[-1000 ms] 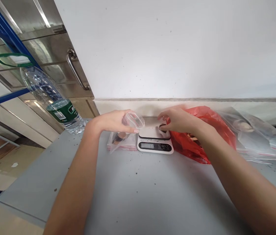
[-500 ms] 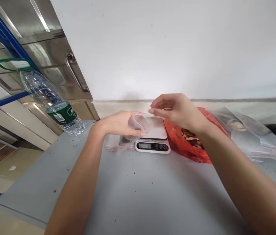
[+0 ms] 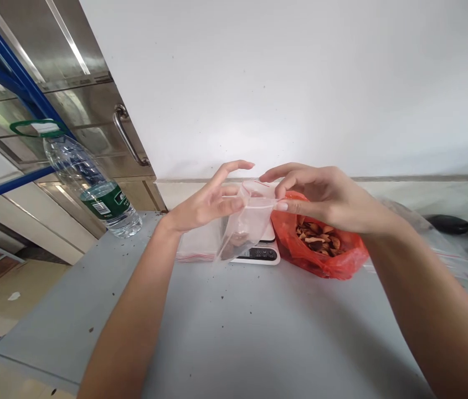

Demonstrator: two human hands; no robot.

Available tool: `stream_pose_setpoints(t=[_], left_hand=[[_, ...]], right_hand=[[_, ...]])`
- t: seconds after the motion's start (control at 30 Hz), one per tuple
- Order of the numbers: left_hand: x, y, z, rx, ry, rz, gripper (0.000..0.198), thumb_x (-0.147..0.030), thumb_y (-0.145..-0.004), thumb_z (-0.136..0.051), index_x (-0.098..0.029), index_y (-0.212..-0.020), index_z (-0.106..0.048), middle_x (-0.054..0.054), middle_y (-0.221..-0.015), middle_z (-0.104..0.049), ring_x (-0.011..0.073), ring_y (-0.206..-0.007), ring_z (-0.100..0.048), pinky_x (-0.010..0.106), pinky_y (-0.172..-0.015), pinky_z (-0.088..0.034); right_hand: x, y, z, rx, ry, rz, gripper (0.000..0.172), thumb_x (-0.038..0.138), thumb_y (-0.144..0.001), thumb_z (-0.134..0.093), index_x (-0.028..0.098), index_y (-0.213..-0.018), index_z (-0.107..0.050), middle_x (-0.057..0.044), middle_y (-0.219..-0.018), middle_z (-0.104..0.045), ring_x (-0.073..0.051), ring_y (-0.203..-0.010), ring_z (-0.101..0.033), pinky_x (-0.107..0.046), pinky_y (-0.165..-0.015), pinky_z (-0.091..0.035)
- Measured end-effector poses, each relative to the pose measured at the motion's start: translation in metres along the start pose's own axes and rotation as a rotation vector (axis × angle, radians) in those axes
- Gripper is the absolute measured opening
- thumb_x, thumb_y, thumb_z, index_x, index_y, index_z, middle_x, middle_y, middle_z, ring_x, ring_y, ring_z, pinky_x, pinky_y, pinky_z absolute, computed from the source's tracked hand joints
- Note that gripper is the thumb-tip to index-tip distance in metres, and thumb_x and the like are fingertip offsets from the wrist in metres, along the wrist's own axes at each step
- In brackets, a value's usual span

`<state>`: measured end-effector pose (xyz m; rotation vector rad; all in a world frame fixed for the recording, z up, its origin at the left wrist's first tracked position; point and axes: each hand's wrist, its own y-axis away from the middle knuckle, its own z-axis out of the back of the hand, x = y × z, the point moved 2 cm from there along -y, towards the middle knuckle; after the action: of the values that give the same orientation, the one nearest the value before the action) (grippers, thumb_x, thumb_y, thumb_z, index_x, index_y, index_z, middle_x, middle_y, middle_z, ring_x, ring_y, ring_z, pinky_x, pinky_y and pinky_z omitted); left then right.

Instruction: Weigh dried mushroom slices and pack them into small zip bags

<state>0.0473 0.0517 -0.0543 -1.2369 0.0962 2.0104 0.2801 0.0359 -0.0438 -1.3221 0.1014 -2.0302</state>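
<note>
Both hands hold a small clear zip bag (image 3: 245, 227) by its top edge, raised above the grey table (image 3: 234, 327). My left hand (image 3: 209, 200) pinches the bag's left side with thumb and forefinger, the other fingers spread. My right hand (image 3: 320, 195) pinches the right side of the bag's mouth. A few brown pieces lie at the bag's bottom. Behind the bag stands a white digital scale (image 3: 258, 254), partly hidden. To its right lies an open red plastic bag (image 3: 320, 260) with brown dried pieces inside.
A stack of empty clear zip bags (image 3: 198, 249) lies left of the scale. A plastic water bottle (image 3: 92, 185) stands at the table's back left by a steel cabinet (image 3: 92, 111). Large clear bags (image 3: 437, 238) and a black object (image 3: 450, 224) lie at the right.
My right hand left the scale's plate and came to the bag's mouth. Both hands lifted the clear bag up and towards me; the camera tilted slightly.
</note>
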Motion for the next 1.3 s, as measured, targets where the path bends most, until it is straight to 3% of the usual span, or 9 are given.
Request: stream_pose_setpoints(t=[0.1, 0.2, 0.37, 0.5, 0.67, 0.77, 0.9, 1.1, 1.3], left_hand=[[-0.013, 0.000, -0.003, 0.126, 0.081, -0.026, 0.054, -0.068, -0.090, -0.069, -0.028, -0.125, -0.058, 0.011, -0.134, -0.067, 0.0290, -0.132, -0.061, 0.040, -0.103, -0.054], [-0.023, 0.002, -0.003, 0.100, -0.094, -0.017, 0.032, -0.054, -0.090, -0.072, -0.024, -0.100, -0.065, 0.010, -0.137, -0.064, 0.0298, -0.142, -0.051, 0.039, -0.104, -0.053], [-0.024, 0.002, -0.002, -0.095, -0.335, 0.066, 0.026, -0.044, -0.091, -0.069, -0.020, -0.080, -0.066, 0.006, -0.100, -0.071, 0.0201, -0.090, -0.068, 0.035, -0.087, -0.057], [-0.021, 0.002, 0.003, -0.207, -0.229, 0.067, 0.019, -0.037, -0.088, -0.073, -0.018, -0.083, -0.073, 0.002, -0.081, -0.072, 0.0181, -0.080, -0.070, 0.030, -0.079, -0.058], [-0.018, 0.003, 0.008, -0.284, -0.154, 0.133, 0.034, -0.033, -0.080, -0.083, -0.019, -0.110, -0.078, 0.001, -0.076, -0.075, 0.0188, -0.075, -0.074, 0.028, -0.073, -0.061], [-0.017, 0.004, 0.010, -0.297, -0.167, 0.168, 0.028, -0.035, -0.078, -0.086, -0.017, -0.099, -0.079, 0.004, -0.078, -0.077, 0.0217, -0.079, -0.077, 0.030, -0.075, -0.063], [-0.019, 0.006, 0.013, -0.309, -0.167, 0.122, 0.026, -0.042, -0.083, -0.083, -0.016, -0.089, -0.080, 0.008, -0.084, -0.080, 0.0232, -0.083, -0.078, 0.031, -0.076, -0.063], [-0.021, 0.005, 0.012, -0.394, -0.271, 0.057, 0.028, -0.042, -0.085, -0.081, -0.016, -0.077, -0.075, 0.008, -0.083, -0.080, 0.0219, -0.082, -0.076, 0.030, -0.077, -0.061], [-0.028, 0.003, 0.002, -0.363, -0.238, 0.022, 0.023, -0.038, -0.088, -0.077, -0.016, -0.082, -0.074, 0.008, -0.084, -0.079, 0.0216, -0.082, -0.075, 0.031, -0.076, -0.061]], right_hand=[[0.001, -0.002, -0.008, -0.062, 0.018, 0.011, 0.027, 0.046, -0.084, -0.078, 0.024, -0.072, -0.068, -0.010, -0.119, -0.072, -0.028, -0.111, -0.066, -0.044, -0.093, -0.057], [-0.001, -0.003, -0.012, -0.147, 0.047, -0.004, 0.036, 0.051, -0.082, -0.078, 0.024, -0.068, -0.060, -0.009, -0.103, -0.072, -0.026, -0.101, -0.066, -0.041, -0.084, -0.057], [-0.001, -0.003, -0.008, -0.174, 0.191, -0.013, 0.051, 0.063, -0.079, -0.077, 0.025, -0.061, -0.048, -0.004, -0.076, -0.063, -0.019, -0.072, -0.057, -0.035, -0.065, -0.050], [-0.003, -0.001, -0.003, -0.042, 0.171, -0.039, 0.044, 0.063, -0.080, -0.077, 0.024, -0.066, -0.062, -0.003, -0.072, -0.068, -0.018, -0.068, -0.058, -0.035, -0.066, -0.049], [-0.012, 0.000, 0.006, -0.166, 0.051, -0.110, 0.033, 0.048, -0.072, -0.084, 0.026, -0.081, -0.061, 0.003, -0.060, -0.063, -0.016, -0.057, -0.055, -0.033, -0.056, -0.046], [-0.014, 0.000, 0.008, -0.110, 0.093, -0.143, 0.032, 0.045, -0.073, -0.082, 0.025, -0.090, -0.064, 0.002, -0.059, -0.064, -0.017, -0.057, -0.056, -0.035, -0.057, -0.046], [-0.011, 0.000, 0.009, -0.019, 0.083, -0.158, 0.037, 0.058, -0.077, -0.080, 0.026, -0.068, -0.065, -0.004, -0.065, -0.065, -0.020, -0.061, -0.058, -0.038, -0.054, -0.046], [-0.006, 0.001, 0.007, -0.019, 0.057, -0.144, 0.040, 0.050, -0.077, -0.082, 0.027, -0.057, -0.055, -0.001, -0.056, -0.054, -0.017, -0.053, -0.046, -0.036, -0.048, -0.040], [-0.005, 0.000, 0.004, 0.050, 0.104, -0.087, 0.029, 0.049, -0.083, -0.077, 0.024, -0.070, -0.068, 0.000, -0.065, -0.064, -0.015, -0.058, -0.051, -0.034, -0.056, -0.043]])
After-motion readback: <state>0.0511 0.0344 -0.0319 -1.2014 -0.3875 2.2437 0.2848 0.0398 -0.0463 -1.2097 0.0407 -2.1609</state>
